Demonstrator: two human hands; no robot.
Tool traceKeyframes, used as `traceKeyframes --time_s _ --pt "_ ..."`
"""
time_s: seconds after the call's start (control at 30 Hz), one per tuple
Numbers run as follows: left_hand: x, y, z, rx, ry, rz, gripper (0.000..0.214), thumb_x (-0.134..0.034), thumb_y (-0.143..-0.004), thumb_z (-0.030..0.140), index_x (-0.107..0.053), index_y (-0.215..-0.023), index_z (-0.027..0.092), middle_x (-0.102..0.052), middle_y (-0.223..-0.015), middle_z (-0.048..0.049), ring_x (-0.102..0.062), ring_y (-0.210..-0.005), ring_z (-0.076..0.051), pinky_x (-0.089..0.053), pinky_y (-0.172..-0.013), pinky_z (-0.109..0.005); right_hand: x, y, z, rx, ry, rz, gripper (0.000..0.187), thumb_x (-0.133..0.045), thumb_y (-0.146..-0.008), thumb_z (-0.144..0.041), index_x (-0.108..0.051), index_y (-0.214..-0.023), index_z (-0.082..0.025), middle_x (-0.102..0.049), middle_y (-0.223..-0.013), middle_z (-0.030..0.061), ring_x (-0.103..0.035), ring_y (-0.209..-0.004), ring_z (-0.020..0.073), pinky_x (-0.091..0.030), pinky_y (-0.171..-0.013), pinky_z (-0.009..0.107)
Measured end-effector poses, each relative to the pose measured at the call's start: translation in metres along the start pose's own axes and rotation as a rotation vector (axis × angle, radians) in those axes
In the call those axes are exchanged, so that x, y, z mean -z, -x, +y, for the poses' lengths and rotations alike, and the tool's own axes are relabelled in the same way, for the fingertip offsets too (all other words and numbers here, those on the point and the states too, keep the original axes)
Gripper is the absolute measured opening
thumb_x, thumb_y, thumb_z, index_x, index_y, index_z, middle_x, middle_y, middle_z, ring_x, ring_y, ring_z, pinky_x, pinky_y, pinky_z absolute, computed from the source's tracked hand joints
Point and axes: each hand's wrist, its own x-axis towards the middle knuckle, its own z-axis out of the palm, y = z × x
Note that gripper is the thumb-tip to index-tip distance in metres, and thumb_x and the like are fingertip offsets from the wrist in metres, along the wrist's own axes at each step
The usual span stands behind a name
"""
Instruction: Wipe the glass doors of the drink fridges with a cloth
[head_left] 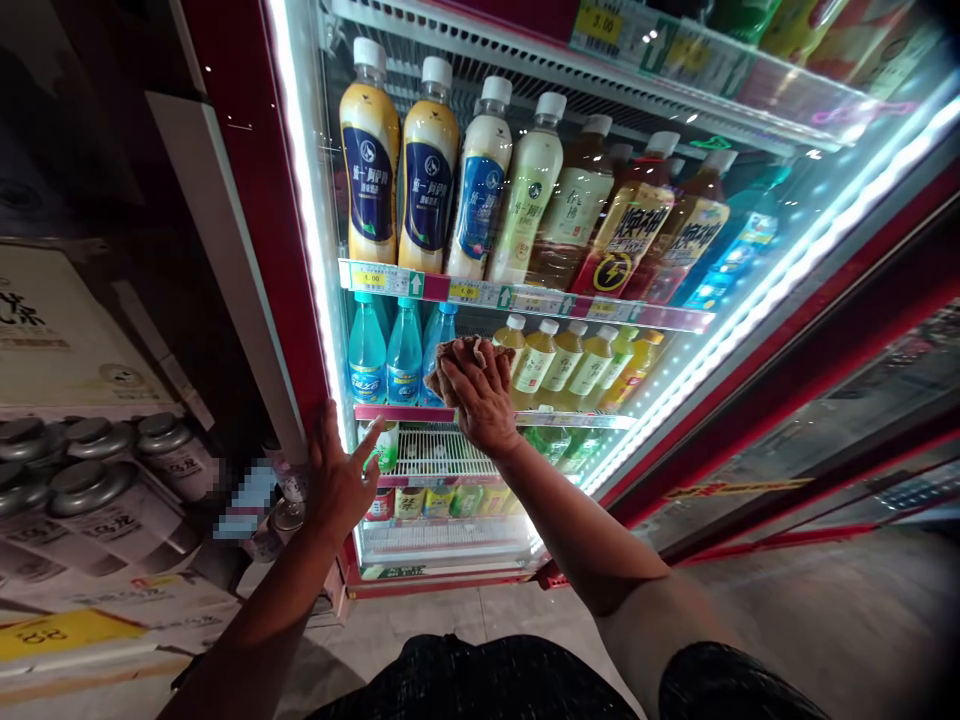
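Observation:
My right hand (480, 400) presses a brown cloth (442, 372) against the glass door (465, 440) of a lit drinks fridge, in front of the shelf with blue and yellow bottles. The fingers lie over the cloth, partly hiding it. My left hand (341, 475) rests with fingers spread at the fridge's red left frame (319, 385), the thumb side reaching over the glass. Behind the glass stand milk tea bottles (368, 180) on an upper shelf and small blue bottles (367, 355) below.
On the left, grey-lidded canisters (97, 510) stand close together above a yellow price tag (67, 632). A white light strip (304, 180) runs down the fridge's left edge. To the right is another red-framed glass door (787, 430). Tiled floor (480, 620) lies below.

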Motion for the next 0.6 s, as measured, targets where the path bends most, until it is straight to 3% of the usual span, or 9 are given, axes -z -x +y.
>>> traceKeyframes --time_s 0.1,0.2,0.37,0.53,0.6 --pt "0.0 0.001 -0.002 -0.025 0.006 0.007 0.061 -0.059 -0.093 0.015 -0.052 -0.15 0.033 0.026 -0.173 0.001 -0.005 -0.16 -0.046 -0.023 -0.129 -0.064 0.004 -0.01 -0.001 -0.047 0.018 0.075 0.055 -0.047 -0.103 -0.024 -0.045 -0.156 -0.035 -0.049 -0.162 -0.0014 -0.018 -0.163 0.0241 -0.018 -0.134 0.056" --pt "0.0 0.001 -0.003 -0.025 0.031 -0.002 0.064 -0.061 -0.091 0.013 -0.052 -0.151 0.034 0.019 -0.175 0.0006 -0.002 -0.161 -0.045 -0.023 -0.129 -0.064 0.002 -0.021 -0.005 -0.111 0.018 0.157 0.056 -0.048 -0.103 -0.025 -0.043 -0.158 -0.034 -0.05 -0.162 0.0007 -0.015 -0.164 0.0266 -0.016 -0.134 0.059" --pt "0.001 0.001 -0.007 -0.005 0.066 -0.036 0.067 -0.065 -0.088 0.011 -0.052 -0.15 0.034 0.001 -0.177 -0.0013 0.002 -0.161 -0.041 -0.022 -0.13 -0.064 -0.004 -0.026 -0.014 0.039 -0.009 0.072 0.057 -0.049 -0.102 -0.024 -0.043 -0.157 -0.037 -0.05 -0.162 -0.003 -0.017 -0.163 0.0238 -0.016 -0.135 0.054" --pt "0.001 0.002 -0.009 -0.012 0.092 -0.037 0.065 -0.062 -0.091 0.013 -0.051 -0.151 0.034 0.003 -0.177 0.0007 0.006 -0.161 -0.041 -0.021 -0.13 -0.064 -0.002 -0.034 -0.019 -0.033 0.038 0.115 0.051 -0.042 -0.105 -0.024 -0.048 -0.155 -0.032 -0.047 -0.164 -0.0016 -0.014 -0.164 0.0245 -0.012 -0.135 0.055" --pt "0.001 0.003 -0.009 -0.013 0.09 -0.039 0.065 -0.061 -0.091 0.014 -0.049 -0.152 0.035 0.004 -0.177 0.0009 0.007 -0.161 -0.041 -0.022 -0.129 -0.064 -0.003 -0.035 -0.024 0.007 0.038 0.079 0.05 -0.042 -0.106 -0.026 -0.049 -0.154 -0.032 -0.048 -0.163 -0.0028 -0.015 -0.164 0.0241 -0.013 -0.136 0.054"
